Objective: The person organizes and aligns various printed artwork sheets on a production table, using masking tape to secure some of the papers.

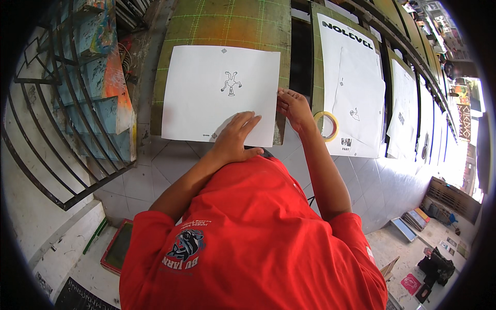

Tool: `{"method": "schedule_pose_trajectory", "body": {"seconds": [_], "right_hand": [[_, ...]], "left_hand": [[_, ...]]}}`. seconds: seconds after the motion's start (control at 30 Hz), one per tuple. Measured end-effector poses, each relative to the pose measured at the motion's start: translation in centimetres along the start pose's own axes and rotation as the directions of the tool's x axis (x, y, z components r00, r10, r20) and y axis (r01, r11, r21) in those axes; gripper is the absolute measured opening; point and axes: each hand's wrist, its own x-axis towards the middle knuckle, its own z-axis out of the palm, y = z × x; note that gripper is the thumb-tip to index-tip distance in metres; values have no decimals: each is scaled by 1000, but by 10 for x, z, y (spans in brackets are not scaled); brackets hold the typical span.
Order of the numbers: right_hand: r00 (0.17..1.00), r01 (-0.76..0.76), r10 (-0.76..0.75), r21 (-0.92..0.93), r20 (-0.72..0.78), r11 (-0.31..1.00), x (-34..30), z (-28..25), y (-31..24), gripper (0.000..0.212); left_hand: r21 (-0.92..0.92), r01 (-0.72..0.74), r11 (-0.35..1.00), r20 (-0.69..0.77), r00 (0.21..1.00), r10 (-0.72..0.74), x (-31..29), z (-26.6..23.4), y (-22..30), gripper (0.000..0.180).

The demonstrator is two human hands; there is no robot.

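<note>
A white sheet of paper (196, 98) with a small line drawing of a figure lies on a greenish board (178, 26) marked with grid lines. My left hand (237, 137) rests on the sheet's near right part, fingers stretched out and thumb apart. At the sheet's right edge is my right hand (295, 107), its thumb and fingers pinched together. Whatever is between those fingertips, if anything, is too small to make out. Just right of my right wrist, a roll of yellowish tape (335, 135) lies partly over a second printed sheet (356, 77) on the neighbouring board.
More boards with paper sheets (403, 113) run in a row to the right, along a dark metal rail (392, 31). A pair of scissors (425, 146) lies on one. Black metal bars (67, 103) and paint-stained blue blocks (106, 119) stand at left. Tiled floor (144, 186) shows below.
</note>
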Motion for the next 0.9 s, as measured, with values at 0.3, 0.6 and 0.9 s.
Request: {"method": "schedule_pose_trajectory", "body": {"seconds": [0.3,0.6,0.9], "right_hand": [[1000,7,-7,5,-5,1000,-2,-1,1,29],[999,18,-18,-5,38,1000,-1,-7,5,35],[999,28,-26,-47,39,999,0,-10,5,38]], "left_hand": [[233,361,903,233,881,-412,63,-8,32,73],[360,336,871,234,870,-433,74,5,26,63],[443,303,844,214,878,-428,77,10,25,60]]}}
